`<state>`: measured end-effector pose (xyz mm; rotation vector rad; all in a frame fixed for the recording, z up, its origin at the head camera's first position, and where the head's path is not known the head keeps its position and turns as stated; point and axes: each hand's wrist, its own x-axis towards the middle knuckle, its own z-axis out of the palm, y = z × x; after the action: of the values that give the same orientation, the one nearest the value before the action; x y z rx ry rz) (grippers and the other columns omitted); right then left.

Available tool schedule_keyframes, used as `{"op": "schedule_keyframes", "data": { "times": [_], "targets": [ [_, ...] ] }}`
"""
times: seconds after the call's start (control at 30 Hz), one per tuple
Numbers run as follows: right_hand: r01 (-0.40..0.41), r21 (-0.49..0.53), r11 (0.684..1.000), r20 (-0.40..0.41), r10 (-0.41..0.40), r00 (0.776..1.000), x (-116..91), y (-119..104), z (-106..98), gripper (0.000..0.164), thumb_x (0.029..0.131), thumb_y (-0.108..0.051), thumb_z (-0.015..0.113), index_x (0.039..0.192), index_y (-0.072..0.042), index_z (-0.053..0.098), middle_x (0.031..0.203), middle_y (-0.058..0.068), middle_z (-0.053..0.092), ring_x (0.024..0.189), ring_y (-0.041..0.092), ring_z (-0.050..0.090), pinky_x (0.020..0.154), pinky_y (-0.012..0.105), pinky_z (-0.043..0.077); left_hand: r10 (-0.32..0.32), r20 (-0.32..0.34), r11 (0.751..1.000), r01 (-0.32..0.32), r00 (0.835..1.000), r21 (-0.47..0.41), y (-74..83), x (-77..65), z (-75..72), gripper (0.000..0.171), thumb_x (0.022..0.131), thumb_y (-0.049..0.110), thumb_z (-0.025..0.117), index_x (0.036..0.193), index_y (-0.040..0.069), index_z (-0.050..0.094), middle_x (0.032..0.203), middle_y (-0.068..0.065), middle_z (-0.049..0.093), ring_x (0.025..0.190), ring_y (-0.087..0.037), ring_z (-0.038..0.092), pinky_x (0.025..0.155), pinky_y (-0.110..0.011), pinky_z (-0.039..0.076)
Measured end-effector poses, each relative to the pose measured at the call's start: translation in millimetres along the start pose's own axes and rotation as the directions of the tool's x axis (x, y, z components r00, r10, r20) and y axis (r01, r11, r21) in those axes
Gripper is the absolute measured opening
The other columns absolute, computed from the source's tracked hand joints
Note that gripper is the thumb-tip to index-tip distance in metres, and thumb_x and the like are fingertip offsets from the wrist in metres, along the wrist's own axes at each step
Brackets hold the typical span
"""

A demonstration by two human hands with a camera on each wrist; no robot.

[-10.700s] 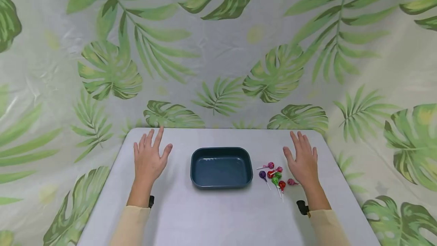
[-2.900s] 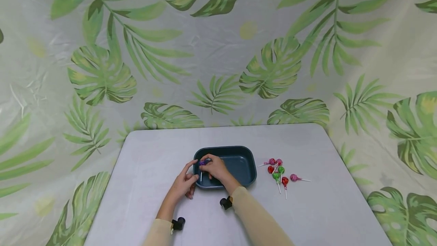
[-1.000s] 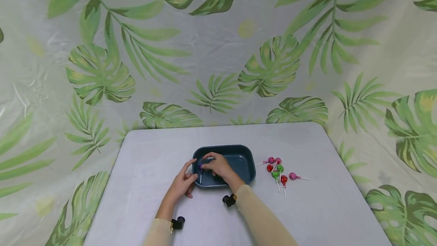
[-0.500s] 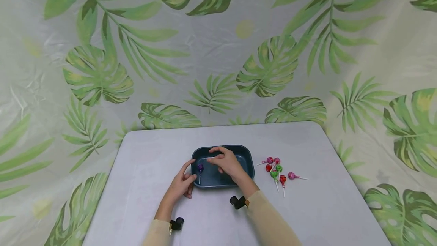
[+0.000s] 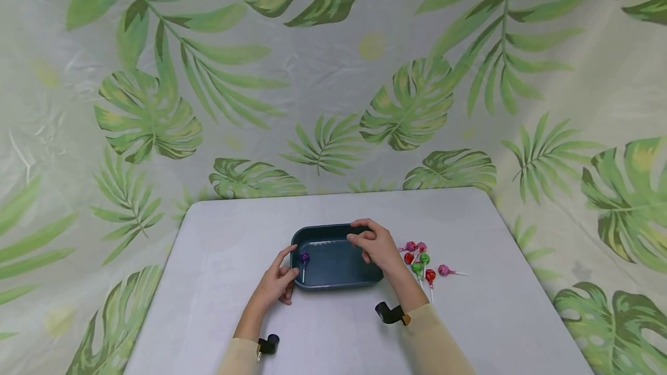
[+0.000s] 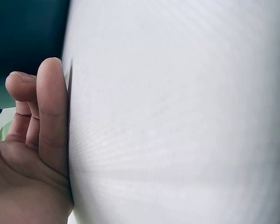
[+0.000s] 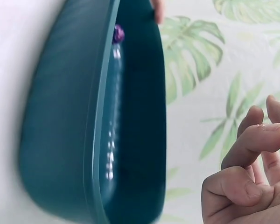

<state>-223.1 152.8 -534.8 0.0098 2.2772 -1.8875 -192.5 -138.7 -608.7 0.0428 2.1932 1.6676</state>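
A dark teal rectangular tray [image 5: 339, 289] with raised walls sits at the middle of the white table. Inside, near its left end, lies a purple-wrapped lollipop [image 5: 304, 257], stick toward me. My left hand [image 5: 272, 285] holds the tray's left end, index finger and thumb at the rim; in the left wrist view its other fingers [image 6: 52, 102] lie beside the tray wall, low by the table. My right hand [image 5: 379, 247] hovers over the tray's right end, fingers loosely bent and nothing between them. Several wrapped lollipops [image 5: 430, 275], red, green and pink, lie right of the tray, partly behind my right hand.
One pink lollipop [image 5: 443, 270] lies a little apart, to the right of the group. The white table [image 5: 208, 259] has rounded far corners and meets a leaf-printed curtain [image 5: 323, 74] behind it.
My right hand has let go of the purple lollipop, which stays in the tray's left end, and has moved right across the tray. The left hand keeps its place at the tray.
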Motion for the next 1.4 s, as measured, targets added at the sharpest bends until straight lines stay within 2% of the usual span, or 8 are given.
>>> {"op": "schedule_keyframes", "data": {
  "times": [0.1, 0.27, 0.53, 0.6, 0.83, 1.07, 1.3, 1.4],
  "targets": [
    [-0.010, 0.014, 1.000, -0.022, 0.010, 1.000, -2.6, 2.9, -13.3, 0.035, 0.083, -0.037, 0.069, 0.114, -0.029, 0.058, 0.075, 0.003, 0.067, 0.041, 0.017, 0.043, 0.044, 0.035, 0.044, 0.000, -0.005, 1.000, 0.000, 1.000, 0.012, -8.9, 5.4, -0.1, 0.057, 0.094, 0.030, 0.055, 0.141, 0.047, 0.027, 0.077, -0.030, 0.055, 0.051, -0.041, 0.057, 0.047, -0.048, 0.054],
    [-0.030, 0.058, 0.998, -0.048, 0.033, 0.998, -6.6, 8.7, -34.1, 0.045, 0.082, -0.038, 0.069, 0.123, -0.022, 0.055, 0.071, -0.002, 0.066, 0.041, 0.016, 0.043, 0.042, 0.029, 0.041, 0.008, -0.028, 1.000, -0.007, 1.000, 0.011, -22.4, 13.1, 0.1, 0.057, 0.092, 0.037, 0.058, 0.137, 0.053, 0.028, 0.072, -0.021, 0.056, 0.044, -0.028, 0.055, 0.044, -0.044, 0.053],
    [-0.061, 0.072, 0.996, -0.135, 0.070, 0.988, -15.8, 16.1, -59.5, 0.043, 0.080, -0.040, 0.072, 0.118, -0.026, 0.057, 0.071, -0.001, 0.065, 0.041, 0.012, 0.041, 0.040, 0.024, 0.035, 0.008, -0.033, 1.000, -0.007, 0.999, 0.009, -27.2, 14.5, -0.1, 0.057, 0.089, 0.041, 0.060, 0.134, 0.057, 0.029, 0.066, -0.010, 0.054, 0.042, -0.024, 0.054, 0.043, -0.044, 0.053],
    [-0.070, 0.057, 0.996, -0.160, 0.079, 0.984, -17.7, 18.8, -65.6, 0.044, 0.079, -0.041, 0.072, 0.118, -0.026, 0.057, 0.071, -0.002, 0.064, 0.041, 0.012, 0.041, 0.040, 0.023, 0.035, 0.010, -0.033, 1.000, -0.010, 0.999, 0.008, -27.3, 15.1, 0.0, 0.056, 0.090, 0.041, 0.060, 0.133, 0.058, 0.029, 0.066, -0.013, 0.055, 0.042, -0.024, 0.054, 0.043, -0.043, 0.053],
    [-0.117, 0.073, 0.990, -0.189, 0.129, 0.973, -25.0, 31.5, -87.4, 0.048, 0.080, -0.042, 0.070, 0.122, -0.025, 0.054, 0.073, -0.003, 0.064, 0.044, 0.013, 0.043, 0.041, 0.024, 0.040, -0.005, 0.002, 1.000, 0.005, 1.000, 0.010, -1.2, 1.0, -0.7, 0.056, 0.094, 0.030, 0.055, 0.139, 0.050, 0.028, 0.075, -0.027, 0.056, 0.047, -0.027, 0.056, 0.048, -0.045, 0.055],
    [-0.177, 0.054, 0.983, -0.226, 0.184, 0.957, -29.5, 43.3, -109.2, 0.051, 0.082, -0.046, 0.067, 0.126, -0.027, 0.050, 0.079, -0.005, 0.065, 0.047, 0.013, 0.043, 0.043, 0.025, 0.039, -0.005, 0.005, 1.000, 0.005, 1.000, -0.009, -2.7, 1.1, -1.5, 0.057, 0.094, 0.028, 0.055, 0.140, 0.048, 0.028, 0.069, -0.018, 0.055, 0.046, -0.024, 0.054, 0.047, -0.046, 0.054],
    [-0.201, 0.044, 0.979, -0.264, 0.205, 0.942, -32.9, 56.8, -129.9, 0.051, 0.083, -0.047, 0.066, 0.127, -0.027, 0.049, 0.075, -0.009, 0.065, 0.046, 0.013, 0.043, 0.042, 0.030, 0.038, -0.002, 0.001, 1.000, 0.002, 1.000, -0.001, -3.0, 1.4, 0.0, 0.057, 0.094, 0.029, 0.055, 0.140, 0.048, 0.027, 0.069, -0.017, 0.055, 0.045, -0.025, 0.055, 0.047, -0.044, 0.054],
    [-0.233, 0.044, 0.971, -0.290, 0.236, 0.928, -33.6, 66.5, -137.5, 0.051, 0.083, -0.048, 0.065, 0.126, -0.029, 0.049, 0.077, -0.005, 0.065, 0.046, 0.013, 0.043, 0.043, 0.029, 0.039, 0.002, 0.002, 1.000, -0.002, 1.000, -0.003, -2.9, 1.3, -0.1, 0.057, 0.094, 0.029, 0.055, 0.140, 0.047, 0.028, 0.069, -0.018, 0.055, 0.045, -0.026, 0.055, 0.047, -0.045, 0.054]
  ]
}}
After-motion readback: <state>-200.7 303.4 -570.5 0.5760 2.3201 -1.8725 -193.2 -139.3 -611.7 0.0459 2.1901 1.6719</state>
